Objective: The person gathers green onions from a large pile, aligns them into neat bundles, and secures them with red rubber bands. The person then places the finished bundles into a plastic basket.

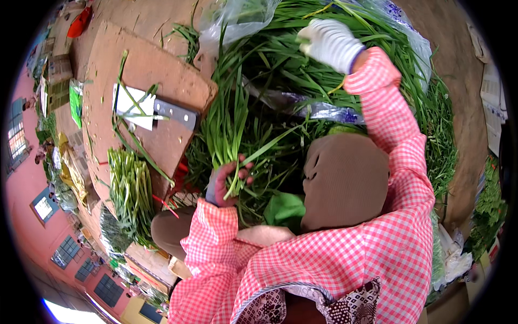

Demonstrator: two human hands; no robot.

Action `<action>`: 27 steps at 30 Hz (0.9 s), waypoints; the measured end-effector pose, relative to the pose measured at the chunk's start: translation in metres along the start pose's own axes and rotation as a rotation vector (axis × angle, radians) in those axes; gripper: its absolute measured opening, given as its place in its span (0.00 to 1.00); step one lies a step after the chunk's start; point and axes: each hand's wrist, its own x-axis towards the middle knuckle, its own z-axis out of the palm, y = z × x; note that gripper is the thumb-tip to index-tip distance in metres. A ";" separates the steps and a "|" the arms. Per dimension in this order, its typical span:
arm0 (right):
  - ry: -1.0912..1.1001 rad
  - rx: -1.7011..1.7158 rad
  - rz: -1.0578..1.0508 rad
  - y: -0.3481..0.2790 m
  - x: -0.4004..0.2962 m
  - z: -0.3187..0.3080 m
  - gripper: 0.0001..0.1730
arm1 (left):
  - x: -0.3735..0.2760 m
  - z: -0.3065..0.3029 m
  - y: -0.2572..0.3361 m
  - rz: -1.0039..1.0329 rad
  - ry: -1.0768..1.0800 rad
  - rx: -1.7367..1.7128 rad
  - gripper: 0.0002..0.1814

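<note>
My left hand (232,180) is closed around the pale stem ends of a bunch of long flat-leaved greens (226,137), which look like garlic chives. Their leaves fan away from me. My right hand (332,44), in a white knitted glove with a purple cuff, is over a large heap of similar greens (279,60) in a clear plastic bag (419,48). Its fingers are curled and slightly blurred, with something pale green at their tips; whether they grip it is unclear. A cleaver (176,113) with a dark riveted handle lies on a wooden board (162,69), loose leaves across its blade.
A bundle of trimmed green stems (129,182) lies at the board's near end. A red tie (166,206) is beside it. Finer-leaved greens (439,137) lie right of the bag. Cardboard boxes (58,81) and a red item (79,22) stand farther left, on the floor.
</note>
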 end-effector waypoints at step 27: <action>-0.103 0.703 -0.114 -0.229 -0.147 0.024 0.08 | 0.026 0.018 -0.054 0.179 -0.329 0.027 0.25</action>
